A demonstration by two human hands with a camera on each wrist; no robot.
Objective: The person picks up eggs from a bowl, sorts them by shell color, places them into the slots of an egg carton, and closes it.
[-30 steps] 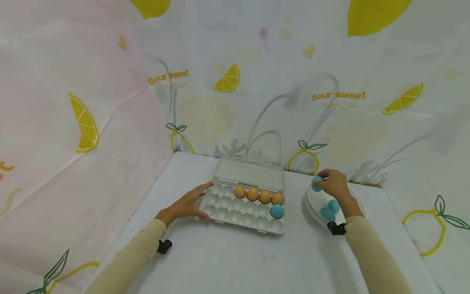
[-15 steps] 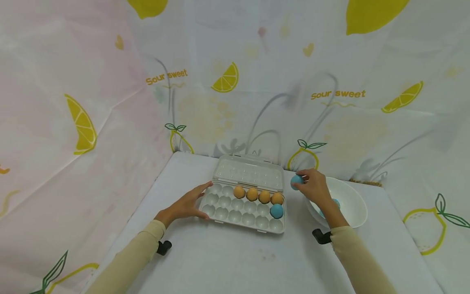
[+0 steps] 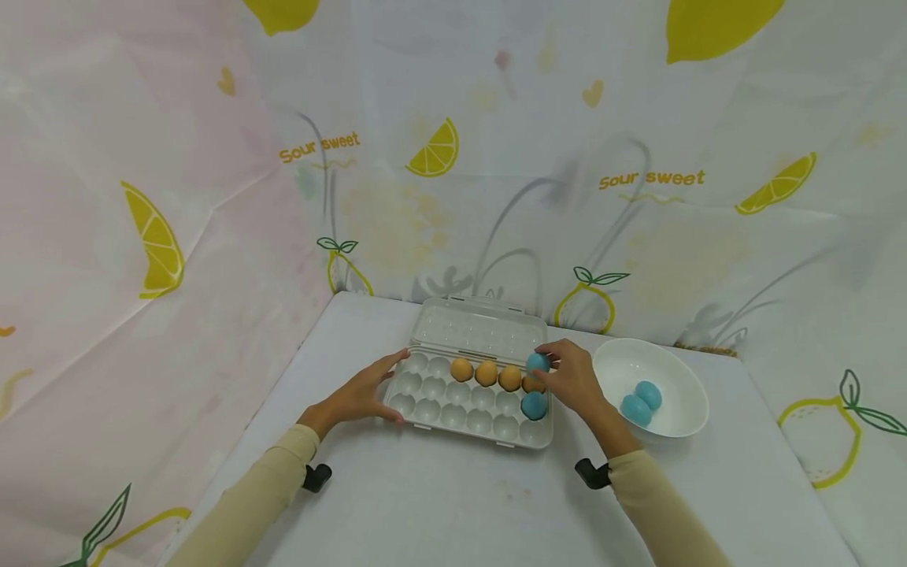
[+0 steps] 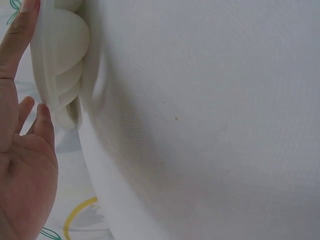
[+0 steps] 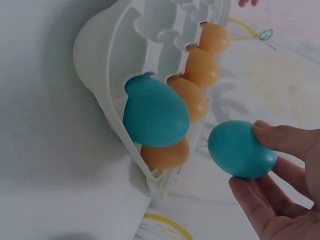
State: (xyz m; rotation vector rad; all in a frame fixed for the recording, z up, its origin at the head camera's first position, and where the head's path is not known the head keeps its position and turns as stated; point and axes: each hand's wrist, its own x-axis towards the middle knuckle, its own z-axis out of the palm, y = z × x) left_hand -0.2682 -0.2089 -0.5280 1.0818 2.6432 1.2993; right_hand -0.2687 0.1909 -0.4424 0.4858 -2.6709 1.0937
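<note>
Pale cloth printed with yellow lemon slices (image 3: 434,150) and the words "Sour sweet" forms the backdrop (image 3: 397,87) behind a white-covered table (image 3: 453,504). On it sits an off-white plastic egg tray (image 3: 454,416) with three rows of rounded cells, its clear hinged lid (image 3: 482,327) tipped back toward the cloth. Four orange-tan eggs (image 3: 486,372) fill the right-hand part of the rear row, and one smooth blue egg (image 3: 534,405) rests in the last cell at the right of the middle row.

The person's right hand (image 3: 575,383) pinches another blue egg (image 5: 237,150) between thumb and fingers, holding it in the air near the tray's right rear corner, apart from the seated eggs. The left hand (image 3: 357,394) is spread along the tray's left end, fingers extended and touching the rim. Right of the tray, just beyond the right forearm, stands a glossy white oval bowl (image 3: 638,358) containing two blue eggs (image 3: 636,410) side by side. Both forearms wear beige sleeves (image 3: 255,496).
</note>
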